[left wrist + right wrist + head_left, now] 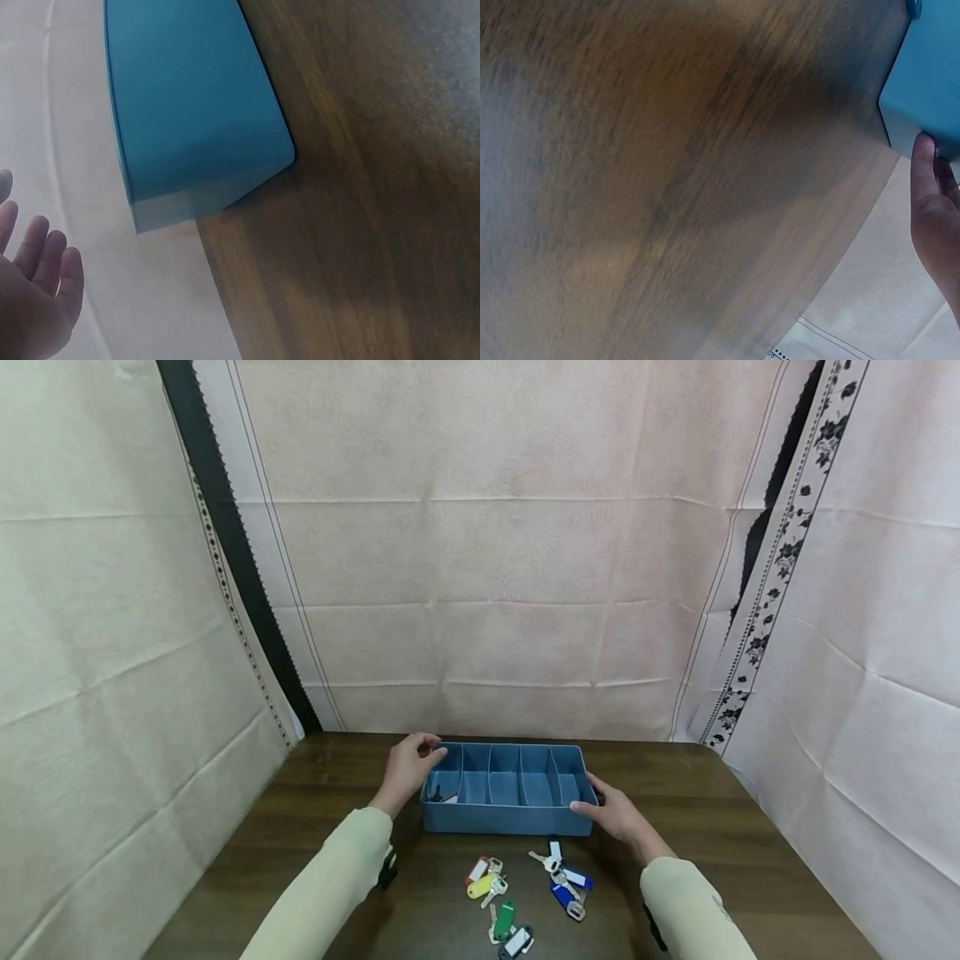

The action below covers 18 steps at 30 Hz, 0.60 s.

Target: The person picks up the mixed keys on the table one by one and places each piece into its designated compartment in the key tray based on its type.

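Observation:
A blue divided box (506,819) with several compartments sits on the table. My left hand (408,770) is at its back left corner, with thumb and fingertips by the rim; in the left wrist view the left hand (41,300) has loosely bent fingers, apart from the box. My right hand (618,814) grips the box's right end, thumb over the front corner and fingers along the side wall. In the right wrist view a finger of the right hand (934,217) presses on the end wall. The leftmost compartment holds a small dark item (437,795) and a white one (451,799).
In front of the box lie keys with tags: a red tag (477,869), a yellow tag (482,886), a green tag (504,921), a dark tag (516,942) and blue tags (564,897). Light cloth (480,652) hangs behind the wooden table (720,827) and along both sides.

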Each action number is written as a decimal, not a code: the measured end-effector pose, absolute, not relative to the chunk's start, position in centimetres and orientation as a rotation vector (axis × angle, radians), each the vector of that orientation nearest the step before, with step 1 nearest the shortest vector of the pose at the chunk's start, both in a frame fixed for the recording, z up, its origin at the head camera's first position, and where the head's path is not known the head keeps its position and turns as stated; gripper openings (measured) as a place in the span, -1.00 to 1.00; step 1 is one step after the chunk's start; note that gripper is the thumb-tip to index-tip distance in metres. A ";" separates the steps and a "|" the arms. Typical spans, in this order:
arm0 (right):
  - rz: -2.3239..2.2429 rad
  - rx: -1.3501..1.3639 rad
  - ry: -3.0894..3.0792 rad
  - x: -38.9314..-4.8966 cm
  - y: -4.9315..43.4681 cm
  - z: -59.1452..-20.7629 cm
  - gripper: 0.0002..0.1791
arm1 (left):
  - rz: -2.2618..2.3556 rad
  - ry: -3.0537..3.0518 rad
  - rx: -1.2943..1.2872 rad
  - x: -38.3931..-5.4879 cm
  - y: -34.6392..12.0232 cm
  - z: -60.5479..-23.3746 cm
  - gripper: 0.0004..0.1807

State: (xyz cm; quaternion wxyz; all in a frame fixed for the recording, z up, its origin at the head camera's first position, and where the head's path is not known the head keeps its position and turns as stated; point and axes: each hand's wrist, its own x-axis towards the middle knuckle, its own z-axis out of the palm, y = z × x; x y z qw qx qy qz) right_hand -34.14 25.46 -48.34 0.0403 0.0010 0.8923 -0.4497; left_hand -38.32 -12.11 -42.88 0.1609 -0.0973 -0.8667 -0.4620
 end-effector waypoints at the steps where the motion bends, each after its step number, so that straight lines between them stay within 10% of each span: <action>1: -1.379 0.002 2.733 -34.1 25.5 -48.4 0.14 | -1.322 -2.473 -0.293 -38.1 -12.1 -42.8 -0.70; 18: -1.374 0.001 2.731 -34.1 25.4 -48.3 0.12 | -1.339 -2.536 -0.369 -35.1 -11.4 -43.1 -0.70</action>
